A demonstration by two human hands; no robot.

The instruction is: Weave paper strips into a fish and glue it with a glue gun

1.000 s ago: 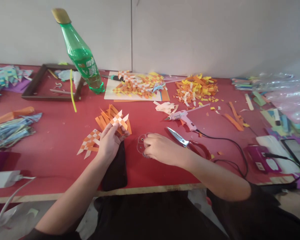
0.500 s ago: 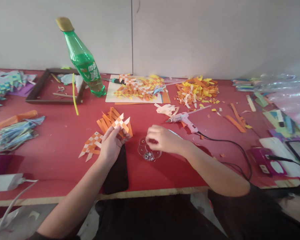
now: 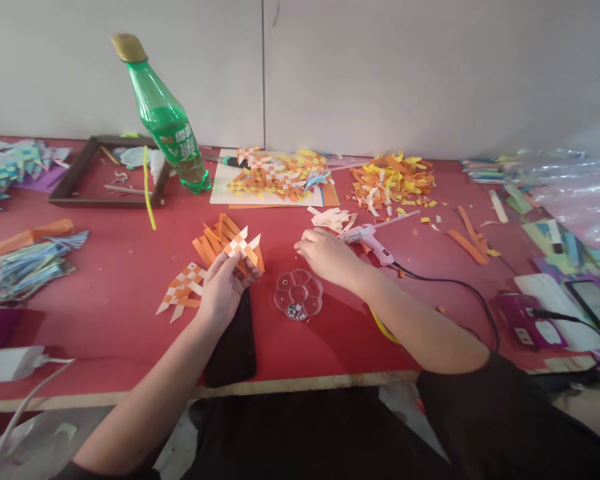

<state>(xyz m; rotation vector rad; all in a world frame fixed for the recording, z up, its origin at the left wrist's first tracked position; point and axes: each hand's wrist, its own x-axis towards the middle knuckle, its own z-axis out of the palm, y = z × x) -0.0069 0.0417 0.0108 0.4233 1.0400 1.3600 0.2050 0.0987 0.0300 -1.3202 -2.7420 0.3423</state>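
Note:
My left hand is closed on a woven orange-and-white paper piece, held just above the red table. My right hand rests on the table with its fingers curled together, beside a pink glue gun. Whatever the fingers hold is hidden. Two tiny dots lie by its fingertips. Between my hands sits a clear flower-shaped tray holding small googly eyes. A second woven piece lies left of my left hand. A black phone lies under my left wrist.
A tilted green bottle stands by a wooden frame at the back left. Woven pieces and paper scraps are heaped at the back. A purple device with cables is on the right and a white charger at the front left.
My right hand lifted off the clear tray and moved up and right toward the glue gun, covering the scissors. My left hand kept hold of the woven piece.

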